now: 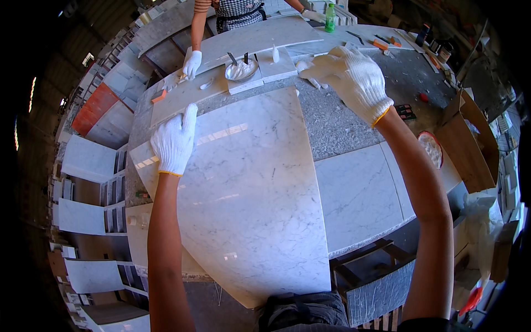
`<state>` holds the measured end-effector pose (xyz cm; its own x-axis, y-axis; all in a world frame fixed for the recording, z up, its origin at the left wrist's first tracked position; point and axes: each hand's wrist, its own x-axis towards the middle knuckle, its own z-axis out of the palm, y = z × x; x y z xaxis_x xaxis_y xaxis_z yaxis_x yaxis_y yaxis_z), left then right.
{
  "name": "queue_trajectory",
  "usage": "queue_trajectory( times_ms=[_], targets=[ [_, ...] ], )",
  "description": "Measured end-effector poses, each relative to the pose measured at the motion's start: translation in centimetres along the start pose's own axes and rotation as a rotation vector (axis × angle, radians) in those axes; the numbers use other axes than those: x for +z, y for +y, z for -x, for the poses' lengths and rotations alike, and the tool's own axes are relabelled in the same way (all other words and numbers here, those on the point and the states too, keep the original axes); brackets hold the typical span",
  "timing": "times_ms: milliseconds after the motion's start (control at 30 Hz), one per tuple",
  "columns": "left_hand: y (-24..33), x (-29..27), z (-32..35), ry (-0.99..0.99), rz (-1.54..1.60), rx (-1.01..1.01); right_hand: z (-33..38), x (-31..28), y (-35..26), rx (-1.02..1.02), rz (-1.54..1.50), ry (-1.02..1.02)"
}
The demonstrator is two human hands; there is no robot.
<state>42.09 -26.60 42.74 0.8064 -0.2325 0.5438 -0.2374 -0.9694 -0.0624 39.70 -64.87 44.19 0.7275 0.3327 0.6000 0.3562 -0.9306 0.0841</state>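
Note:
A large white marble slab (254, 193) with grey veins lies before me, its near corner reaching my waist. My left hand (175, 143), in a white knitted glove, grips its far left edge; the thumb points away from me and the other fingers are partly hidden. Beyond the slab's far right corner, my right hand (351, 80), gloved likewise, is raised over the grey table with fingers stretched to the left. Nothing shows in it. Left of its fingertips are a small white slab piece (279, 69) bearing a white squeeze bottle (275, 54), and a bowl of white paste (241, 69) with two tool handles.
Across the table, a co-worker's gloved hand (192, 65) touches a pale strip near an orange block (159, 96). A green bottle (330, 17) stands at the far edge. Another marble slab (359, 191) lies right of mine, with a cardboard box (470, 141) farther right.

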Motion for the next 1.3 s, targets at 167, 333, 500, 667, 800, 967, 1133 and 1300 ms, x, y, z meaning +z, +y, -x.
queue_trajectory(
  times_ms=[167,333,500,667,800,967,1133,1300],
  targets=[
    [0.0,-1.0,0.1,0.007,0.038,-0.132,5.0,-0.6,-1.2,0.461,-0.424,0.069],
    [1.2,-0.9,-0.1,0.003,0.112,-0.154,19.0,2.7,-1.6,0.824,-0.651,0.032],
    [1.0,-1.6,0.1,-0.018,0.097,-0.181,28.3,4.3,-5.1,1.119,-0.452,0.057],
    [0.3,-1.2,0.0,0.006,0.018,-0.128,33.1,6.0,-5.7,1.161,-0.189,0.064],
    [0.5,-1.2,0.1,0.042,0.058,-0.12,34.0,7.1,-5.9,1.268,-0.191,0.104],
    [1.9,-2.5,-0.1,0.017,0.136,-0.15,34.2,6.9,-6.6,1.278,-0.154,0.195],
    [1.1,-3.2,0.2,-0.064,0.048,-0.163,36.1,4.2,-11.8,1.3,-0.245,0.356],
    [1.1,-3.7,0.3,-0.135,0.0,-0.18,33.9,0.6,-21.0,0.897,-1.002,-0.015]
  ],
)
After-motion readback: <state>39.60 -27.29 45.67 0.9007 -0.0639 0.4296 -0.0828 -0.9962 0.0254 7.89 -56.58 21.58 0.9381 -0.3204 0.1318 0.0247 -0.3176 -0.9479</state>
